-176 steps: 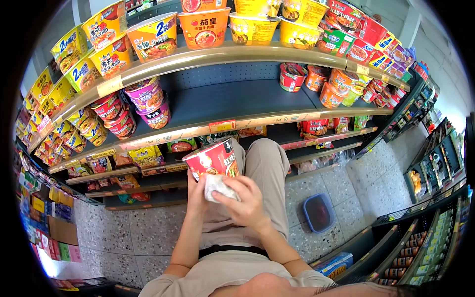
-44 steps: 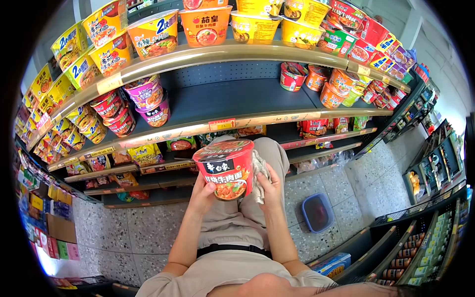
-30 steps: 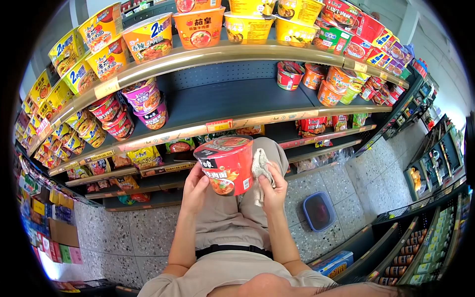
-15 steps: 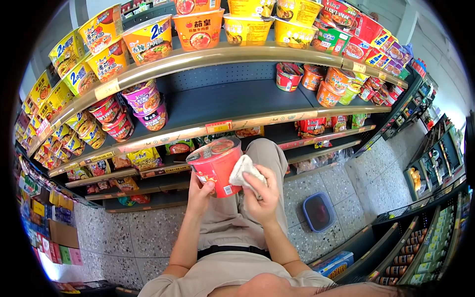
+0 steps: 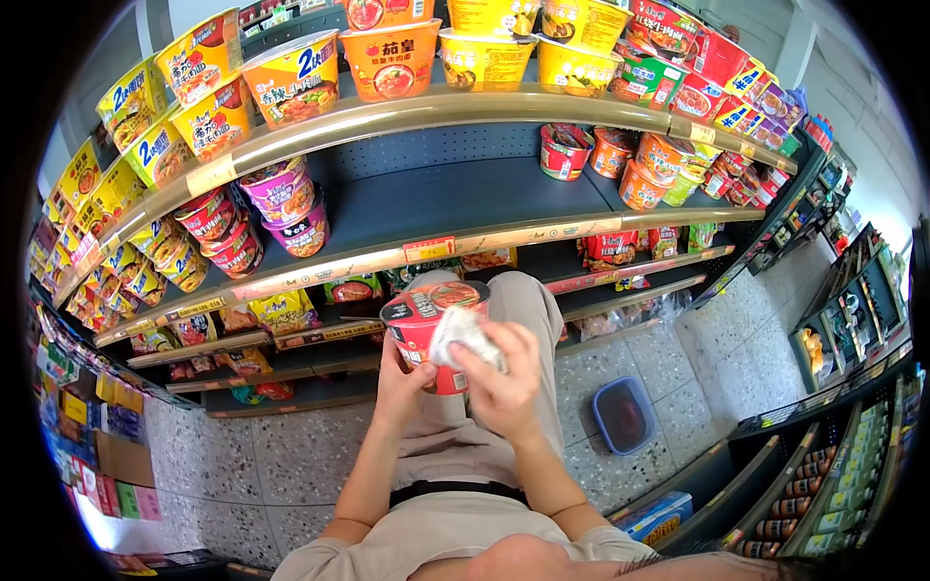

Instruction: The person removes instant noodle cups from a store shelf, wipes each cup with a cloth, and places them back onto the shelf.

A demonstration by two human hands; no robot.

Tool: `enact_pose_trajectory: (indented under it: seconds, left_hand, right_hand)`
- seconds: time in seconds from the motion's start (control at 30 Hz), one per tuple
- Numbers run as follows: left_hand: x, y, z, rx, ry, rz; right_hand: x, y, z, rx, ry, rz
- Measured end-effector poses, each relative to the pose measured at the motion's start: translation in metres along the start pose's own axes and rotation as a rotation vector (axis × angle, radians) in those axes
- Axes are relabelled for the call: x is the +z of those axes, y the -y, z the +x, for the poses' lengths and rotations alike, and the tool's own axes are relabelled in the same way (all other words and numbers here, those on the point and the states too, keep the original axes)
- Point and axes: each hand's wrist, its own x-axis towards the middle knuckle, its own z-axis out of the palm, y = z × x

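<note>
A red instant noodle tub (image 5: 412, 324) is above my lap, its lid tilted up toward me. My left hand (image 5: 400, 382) grips the tub at its lower left side. In my right hand (image 5: 509, 382) is a whitish cloth (image 5: 465, 339), pressed against the right part of the tub and covering some of its label and lid edge. The fingers of the right hand are slightly blurred.
In front is a curved shelf (image 5: 426, 208) with stacked purple tubs (image 5: 295, 218) at left and red and orange tubs at right. Yellow and orange tubs line the upper shelf (image 5: 387, 111). A blue plastic container (image 5: 624, 414) rests on the floor at my right.
The tub has turned in my left hand and come slightly lower and to the right. My right hand with the cloth has moved from beside the tub onto its side, then toward its upper edge.
</note>
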Motion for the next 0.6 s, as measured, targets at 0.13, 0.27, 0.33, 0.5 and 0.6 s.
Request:
enact_pose_trajectory:
  seconds: [0.13,0.27,0.33,0.5,0.6]
  left_hand:
    - [-0.007,0.005,-0.001,-0.063,-0.013,-0.130]
    - [-0.010,0.007,0.001,-0.056,-0.043,-0.168]
    - [-0.010,0.008,0.001,-0.066,-0.050,-0.168]
    - [-0.003,0.011,0.004,-0.087,-0.086,-0.221]
    - [-0.027,0.032,0.013,-0.247,-0.062,-0.469]
  right_hand:
    - [-0.003,-0.041,-0.006,0.211,-0.070,-0.172]
    - [-0.002,-0.067,-0.025,0.437,-0.196,-0.066]
    - [-0.004,-0.050,-0.023,0.378,-0.161,0.013]
    - [-0.001,0.004,-0.017,0.002,0.072,0.093]
    - [0.007,0.020,-0.017,-0.087,0.151,0.108]
